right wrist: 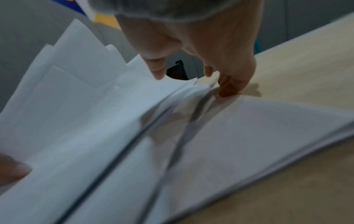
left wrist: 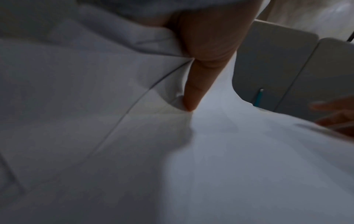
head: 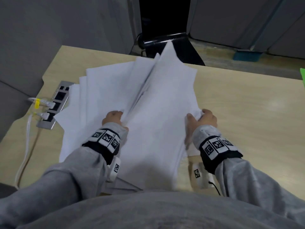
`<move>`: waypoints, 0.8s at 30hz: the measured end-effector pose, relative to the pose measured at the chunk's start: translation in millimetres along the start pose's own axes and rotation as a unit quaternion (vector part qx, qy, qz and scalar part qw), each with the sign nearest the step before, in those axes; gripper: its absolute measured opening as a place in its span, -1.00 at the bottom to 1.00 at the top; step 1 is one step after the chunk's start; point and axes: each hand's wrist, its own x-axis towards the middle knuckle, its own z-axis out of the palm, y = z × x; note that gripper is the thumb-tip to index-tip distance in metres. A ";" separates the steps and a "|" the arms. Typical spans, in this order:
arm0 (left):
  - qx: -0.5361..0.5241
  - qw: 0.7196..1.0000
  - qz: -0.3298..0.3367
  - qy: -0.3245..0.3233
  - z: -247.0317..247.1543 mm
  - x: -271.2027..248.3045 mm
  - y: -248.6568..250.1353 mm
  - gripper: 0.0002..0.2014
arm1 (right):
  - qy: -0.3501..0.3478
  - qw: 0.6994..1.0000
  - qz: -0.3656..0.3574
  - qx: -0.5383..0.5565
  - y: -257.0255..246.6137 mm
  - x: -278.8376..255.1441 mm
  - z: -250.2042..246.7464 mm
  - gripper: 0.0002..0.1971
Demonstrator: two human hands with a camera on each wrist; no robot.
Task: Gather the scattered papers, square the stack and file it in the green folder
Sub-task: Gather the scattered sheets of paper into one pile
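Papers (head: 148, 113) fill the middle of the head view, fanned and uneven on the desk (head: 247, 104) — the left hand (head: 113, 118) grips their left edge, the right hand (head: 202, 119) curls round the right edge. Green folder (head: 302, 76) — far right edge.

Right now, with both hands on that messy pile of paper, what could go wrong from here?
The papers are fanned with corners jutting out, so squeezing them together may crease sheets. The left hand and right hand grip only the near edges, so far sheets could slide out. Sheets overlap the power strip and might snag its plugs. Only a sliver of the green folder shows at the right edge, a long carry.
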 end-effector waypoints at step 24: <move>-0.259 0.966 0.014 -0.021 -6.4 21.6 -21.6 -0.63 | -0.137 0.981 0.139 0.010 -27.2 -3.0 -4.5 -0.14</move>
